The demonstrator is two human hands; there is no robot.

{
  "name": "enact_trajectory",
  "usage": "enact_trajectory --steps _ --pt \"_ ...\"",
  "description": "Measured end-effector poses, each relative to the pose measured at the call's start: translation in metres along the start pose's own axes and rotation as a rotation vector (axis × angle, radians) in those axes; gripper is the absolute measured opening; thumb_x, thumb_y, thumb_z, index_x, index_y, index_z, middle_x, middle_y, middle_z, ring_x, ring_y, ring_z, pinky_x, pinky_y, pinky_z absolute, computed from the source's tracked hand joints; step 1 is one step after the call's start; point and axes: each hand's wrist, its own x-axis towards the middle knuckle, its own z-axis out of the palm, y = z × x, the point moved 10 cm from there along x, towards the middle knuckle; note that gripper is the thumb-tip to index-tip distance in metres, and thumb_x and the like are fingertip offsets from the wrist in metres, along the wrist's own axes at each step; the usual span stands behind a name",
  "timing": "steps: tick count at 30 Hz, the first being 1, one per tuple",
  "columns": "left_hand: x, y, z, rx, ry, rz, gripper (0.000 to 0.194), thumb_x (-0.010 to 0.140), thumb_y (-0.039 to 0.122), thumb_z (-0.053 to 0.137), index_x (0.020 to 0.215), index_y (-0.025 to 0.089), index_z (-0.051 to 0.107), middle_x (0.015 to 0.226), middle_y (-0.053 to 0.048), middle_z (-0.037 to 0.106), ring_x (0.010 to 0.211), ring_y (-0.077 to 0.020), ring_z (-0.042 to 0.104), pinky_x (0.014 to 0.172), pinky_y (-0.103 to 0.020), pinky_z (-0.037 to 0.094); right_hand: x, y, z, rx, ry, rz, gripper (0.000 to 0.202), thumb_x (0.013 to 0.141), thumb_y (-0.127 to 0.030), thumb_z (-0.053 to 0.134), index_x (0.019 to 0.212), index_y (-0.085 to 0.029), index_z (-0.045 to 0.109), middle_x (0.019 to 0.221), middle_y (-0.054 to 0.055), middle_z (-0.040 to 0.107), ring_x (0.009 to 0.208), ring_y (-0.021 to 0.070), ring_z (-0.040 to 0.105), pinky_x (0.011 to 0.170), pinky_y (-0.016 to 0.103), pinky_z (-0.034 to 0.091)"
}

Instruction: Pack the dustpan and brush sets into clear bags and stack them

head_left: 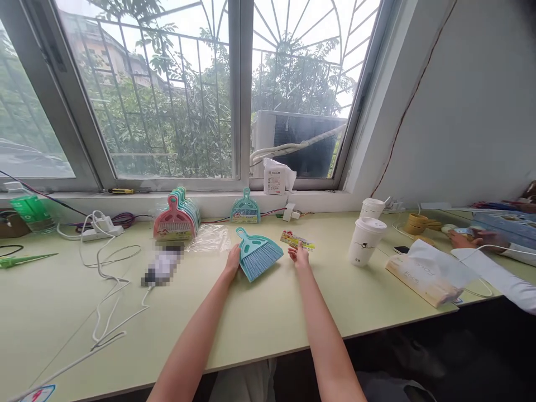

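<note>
My left hand grips the left edge of a teal dustpan with its small brush, tilted above the table. The blue bristles face me. To the right, my right hand pinches a yellow-green printed label card with a red picture at its left end. A gap separates the card from the dustpan. Behind them a similar teal dustpan set, with a label across it, leans against the wall under the window. A row of pink and teal dustpan sets stands at the back left, beside clear plastic bags.
White cups and a tissue pack stand on the right. A blurred phone-like object and white cables lie on the left, near a power strip. Another person's hand is at the far right.
</note>
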Motion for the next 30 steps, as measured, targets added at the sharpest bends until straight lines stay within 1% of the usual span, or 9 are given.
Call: enact_trajectory --steps 2,4,7,10,16,19,24,26,30 --pt "0.001 0.003 0.004 0.045 -0.025 0.055 0.03 0.074 0.031 0.04 0.088 0.015 0.061 0.094 -0.008 0.064 0.089 -0.0201 0.058 0.082 -0.031 0.045 0.01 -0.009 -0.015 0.118 0.064 -0.021 0.031 0.095 -0.035 0.045 0.078 -0.013 0.059 0.057 0.003 0.065 0.048 0.0096 0.063 0.05 0.016 0.054" --pt "0.001 0.002 0.009 0.066 -0.061 0.064 0.032 0.072 0.032 0.041 0.089 0.015 0.062 0.092 -0.008 0.065 0.088 -0.0212 0.058 0.082 -0.033 0.044 0.017 -0.019 -0.028 0.185 0.107 -0.045 0.034 0.097 -0.034 0.037 0.081 -0.014 0.059 0.061 0.003 0.066 0.055 0.0099 0.066 0.056 0.017 0.057" --pt "0.001 -0.001 0.011 0.086 -0.076 0.059 0.036 0.073 0.034 0.041 0.093 0.014 0.063 0.096 -0.01 0.066 0.091 -0.0228 0.059 0.084 -0.034 0.044 0.022 -0.032 -0.045 0.276 0.16 -0.089 0.036 0.098 -0.036 0.033 0.085 -0.014 0.059 0.071 0.004 0.067 0.066 0.0113 0.07 0.063 0.02 0.06" --pt "0.001 -0.003 0.01 0.101 -0.071 0.052 0.041 0.075 0.036 0.039 0.099 0.014 0.063 0.102 -0.011 0.066 0.096 -0.0243 0.058 0.085 -0.035 0.043 0.025 -0.04 -0.055 0.334 0.166 -0.121 0.039 0.097 -0.039 0.031 0.087 -0.014 0.059 0.084 0.008 0.069 0.08 0.0119 0.071 0.072 0.021 0.06" --pt "0.001 -0.002 0.011 0.095 -0.056 0.031 0.04 0.076 0.042 0.044 0.097 0.014 0.063 0.104 -0.012 0.067 0.099 -0.0257 0.06 0.089 -0.036 0.044 0.028 -0.045 -0.062 0.519 0.152 -0.144 0.046 0.099 -0.037 0.021 0.091 -0.014 0.059 0.103 0.014 0.068 0.105 0.0138 0.067 0.084 0.027 0.059" --pt "0.001 0.004 0.018 0.09 -0.084 0.063 0.043 0.077 0.049 0.043 0.092 0.015 0.064 0.103 -0.011 0.068 0.099 -0.0258 0.06 0.09 -0.036 0.043 0.035 -0.043 -0.061 0.494 0.164 -0.154 0.05 0.099 -0.042 0.017 0.092 -0.013 0.058 0.109 0.017 0.066 0.111 0.0146 0.064 0.088 0.028 0.057" --pt "0.001 0.005 0.028 0.1 -0.138 0.11 0.043 0.078 0.053 0.043 0.085 0.016 0.064 0.094 -0.008 0.068 0.093 -0.0243 0.06 0.086 -0.035 0.045 0.043 -0.039 -0.057 0.4 0.192 -0.217 0.046 0.095 -0.053 0.03 0.09 -0.014 0.054 0.111 0.019 0.064 0.111 0.0171 0.064 0.089 0.027 0.057" --pt "0.0 0.005 0.027 0.101 -0.126 0.12 0.042 0.078 0.052 0.043 0.085 0.017 0.064 0.092 -0.008 0.068 0.091 -0.0237 0.06 0.084 -0.034 0.045 0.042 -0.038 -0.059 0.366 0.214 -0.219 0.038 0.096 -0.048 0.034 0.093 -0.015 0.053 0.111 0.017 0.064 0.109 0.0168 0.065 0.088 0.028 0.058" --pt "-0.002 0.004 0.028 0.121 -0.122 0.111 0.041 0.079 0.051 0.044 0.088 0.017 0.064 0.093 -0.006 0.068 0.09 -0.0227 0.06 0.082 -0.032 0.045 0.034 -0.039 -0.071 0.224 0.302 -0.21 0.019 0.094 -0.022 0.036 0.107 -0.019 0.051 0.121 0.014 0.059 0.11 0.0127 0.064 0.085 0.026 0.059"
